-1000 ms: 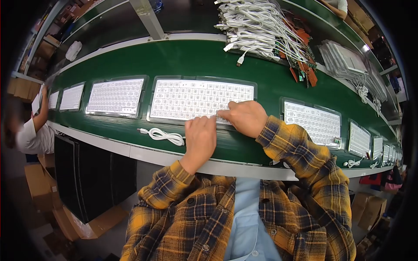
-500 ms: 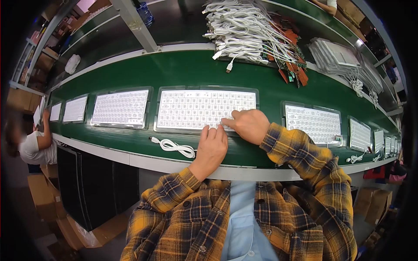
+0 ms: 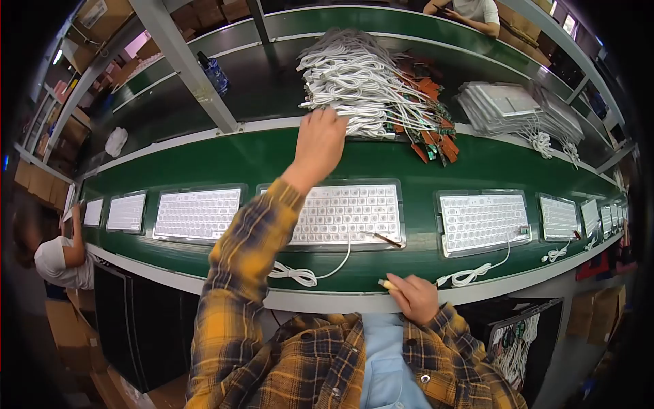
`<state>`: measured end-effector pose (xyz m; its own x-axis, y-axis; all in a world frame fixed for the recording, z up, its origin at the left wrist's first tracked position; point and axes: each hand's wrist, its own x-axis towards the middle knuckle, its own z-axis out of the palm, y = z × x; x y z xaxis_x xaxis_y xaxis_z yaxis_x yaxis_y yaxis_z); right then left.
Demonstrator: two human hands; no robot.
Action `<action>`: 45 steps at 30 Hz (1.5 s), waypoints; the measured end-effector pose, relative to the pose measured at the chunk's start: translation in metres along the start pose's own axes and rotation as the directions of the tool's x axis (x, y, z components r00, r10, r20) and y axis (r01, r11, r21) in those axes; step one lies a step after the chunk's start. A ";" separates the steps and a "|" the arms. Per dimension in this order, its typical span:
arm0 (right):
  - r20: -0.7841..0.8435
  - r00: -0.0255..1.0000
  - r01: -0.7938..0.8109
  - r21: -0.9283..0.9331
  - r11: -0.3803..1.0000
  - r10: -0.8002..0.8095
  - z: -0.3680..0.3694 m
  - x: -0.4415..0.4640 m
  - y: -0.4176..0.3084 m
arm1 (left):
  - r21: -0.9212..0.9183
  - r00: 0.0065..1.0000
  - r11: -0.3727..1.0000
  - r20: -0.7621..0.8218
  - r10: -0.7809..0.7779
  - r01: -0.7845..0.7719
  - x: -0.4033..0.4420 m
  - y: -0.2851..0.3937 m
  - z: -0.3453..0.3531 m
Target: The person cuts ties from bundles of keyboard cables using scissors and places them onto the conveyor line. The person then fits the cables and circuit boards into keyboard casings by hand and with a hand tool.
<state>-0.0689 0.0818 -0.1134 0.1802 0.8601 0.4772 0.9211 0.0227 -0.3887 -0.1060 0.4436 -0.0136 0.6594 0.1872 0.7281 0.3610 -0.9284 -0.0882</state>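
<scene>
Fingers (image 3: 399,283) of your right hand (image 3: 418,301) are curled round a small yellow piece (image 3: 387,284), just over the near edge of the green work surface (image 3: 225,157). Left of it, a coiled white cable (image 3: 294,274) lies on the green, its free length curving up to the lower edge of the white keyboard panel (image 3: 351,208). That panel sits in front of you in its clear tray, your left sleeve (image 3: 248,249) covering part of its left side; a thin dark strip (image 3: 388,240) lies by its lower right corner. More panels line up either side, one to the left (image 3: 197,213) and one to the right (image 3: 485,223) closest.

Beyond the panel, your left hand (image 3: 319,144) has its fingertips bunched together at the near left edge of the white cable pile (image 3: 361,85); you can't tell whether they grip a cable. Orange strips (image 3: 447,150) hang from the pile's right side. Right of those lies a stack of clear-wrapped panels (image 3: 501,99). Farthest back, a person (image 3: 470,13) sits at another bench.
</scene>
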 end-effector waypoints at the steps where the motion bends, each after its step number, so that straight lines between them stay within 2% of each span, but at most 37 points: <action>1: -0.034 0.999 -0.008 0.002 1.000 0.008 0.003 -0.004 -0.001 | 0.043 0.998 0.999 -0.059 0.023 -0.020 0.020 -0.015 0.017; 2: -0.068 0.998 -0.007 0.010 1.000 0.008 0.006 -0.006 -0.001 | 0.095 0.992 0.995 -0.117 0.045 -0.034 0.038 -0.029 0.031; 5: -0.147 0.989 0.025 -0.023 0.999 -0.028 0.021 -0.011 0.003 | 0.381 1.000 0.924 -0.003 0.016 -0.014 0.075 -0.052 0.055; 8: -0.168 0.984 0.068 0.019 0.997 -0.064 0.033 -0.012 0.003 | 0.432 0.999 0.901 -0.048 -0.020 0.038 0.080 -0.066 0.073; 10: -0.161 0.986 0.042 0.043 0.998 -0.034 0.038 -0.015 0.003 | 0.366 0.995 0.927 -0.086 -0.054 0.082 0.082 -0.074 0.081; 12: -0.151 0.987 0.057 0.059 0.997 -0.047 0.042 -0.022 0.006 | 0.142 0.956 0.961 -0.208 -0.205 0.237 0.088 -0.074 0.083; 13: -0.137 0.990 0.050 0.061 0.997 -0.041 0.045 -0.028 0.009 | -0.049 0.862 0.967 -0.443 -0.247 0.251 0.092 -0.069 0.080; 15: -0.125 0.992 0.041 0.080 0.996 -0.031 0.050 -0.026 0.008 | -0.405 0.759 0.850 -0.416 -0.500 0.338 0.113 -0.060 0.049; 16: -0.111 0.993 0.055 0.092 0.994 -0.044 0.051 -0.025 0.006 | -0.756 0.703 0.602 -0.280 -0.654 0.259 0.116 -0.049 0.017; 17: -0.114 0.993 0.033 0.119 0.992 -0.019 0.050 -0.023 0.003 | -0.963 0.669 0.238 -0.094 -0.737 0.127 0.118 -0.033 -0.017; 18: -0.113 0.994 0.010 0.144 0.990 0.006 0.047 -0.022 -0.001 | -0.985 0.709 0.137 -0.022 -0.705 0.106 0.115 -0.025 -0.037; 20: -0.103 0.993 -0.043 0.189 0.981 0.063 0.041 -0.021 -0.006 | -0.832 0.851 0.537 -0.176 -0.494 0.140 0.091 -0.012 -0.053; 22: -0.234 0.970 -0.026 0.196 0.980 0.072 0.037 -0.008 -0.010 | -0.625 0.973 0.766 -0.042 -0.225 0.150 0.053 -0.003 -0.063; 23: -0.223 0.973 -0.018 0.210 0.978 0.065 0.030 0.005 -0.019 | -0.571 0.986 0.804 0.079 -0.147 0.165 0.031 0.004 -0.080; 25: -0.279 0.911 -0.224 0.289 0.931 0.305 0.012 0.032 -0.041 | -0.556 0.998 0.831 0.057 0.042 -0.004 -0.025 0.008 -0.091; 27: -0.015 0.879 -0.454 0.282 0.845 0.477 -0.003 0.056 -0.041 | -0.642 0.980 0.767 0.145 0.138 -0.013 -0.072 0.016 -0.117; 28: -0.010 0.875 -0.462 0.280 0.842 0.484 0.002 0.075 -0.048 | -0.699 0.974 0.715 0.161 0.160 -0.002 -0.093 0.020 -0.131; 29: -0.172 0.970 -0.134 0.213 0.968 0.172 0.009 0.099 -0.056 | -0.732 0.970 0.681 0.190 0.154 0.035 -0.111 0.023 -0.146; 30: -0.296 0.941 0.199 0.091 0.976 -0.164 0.013 0.114 -0.062 | -0.765 0.964 0.640 0.217 0.152 0.071 -0.125 0.024 -0.162; 32: -0.110 0.956 0.281 0.078 0.957 -0.272 0.023 0.121 -0.063 | -0.737 0.962 0.664 0.255 0.094 0.130 -0.153 0.019 -0.193; 33: -0.099 0.962 0.261 0.070 0.963 -0.254 0.028 0.123 -0.067 | -0.718 0.965 0.679 0.258 0.054 0.154 -0.166 0.012 -0.206; 35: 0.034 0.959 0.277 0.075 0.958 -0.280 0.041 0.126 -0.081 | -0.633 0.931 0.721 0.361 -0.049 0.283 -0.201 -0.013 -0.231; 37: 0.236 0.947 0.221 0.014 0.975 -0.218 0.050 0.129 -0.088 | -0.461 0.869 0.770 0.433 -0.238 0.441 -0.240 -0.042 -0.248; 38: 0.239 0.950 0.207 0.007 0.978 -0.202 0.058 0.131 -0.093 | -0.352 0.812 0.773 0.477 -0.338 0.528 -0.254 -0.054 -0.260; 39: 0.219 0.940 0.254 0.067 0.965 -0.262 0.070 0.132 -0.098 | -0.236 0.745 0.761 0.506 -0.435 0.604 -0.268 -0.065 -0.271; 40: 0.196 0.927 0.301 0.126 0.945 -0.321 0.083 0.134 -0.103 | -0.165 0.741 0.773 0.461 -0.489 0.612 -0.282 -0.075 -0.275; 42: 0.287 0.887 0.334 0.138 0.932 -0.361 0.111 0.134 -0.113 | 0.187 0.746 0.849 0.410 -0.525 0.495 -0.309 -0.090 -0.275; 43: 0.291 0.890 0.326 0.132 0.936 -0.351 0.128 0.133 -0.118 | 0.178 0.747 0.852 0.415 -0.519 0.493 -0.318 -0.090 -0.266; 45: 0.392 0.853 0.277 0.218 0.936 -0.344 0.155 0.132 -0.129 | 0.454 0.814 0.814 0.271 -0.513 0.362 -0.330 -0.086 -0.246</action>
<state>-0.2173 0.2717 -0.1222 -0.2980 0.9260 0.2318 0.8366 0.3703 -0.4037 -0.5170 0.3825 -0.0789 0.5302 0.7159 0.4543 0.8321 -0.5421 -0.1170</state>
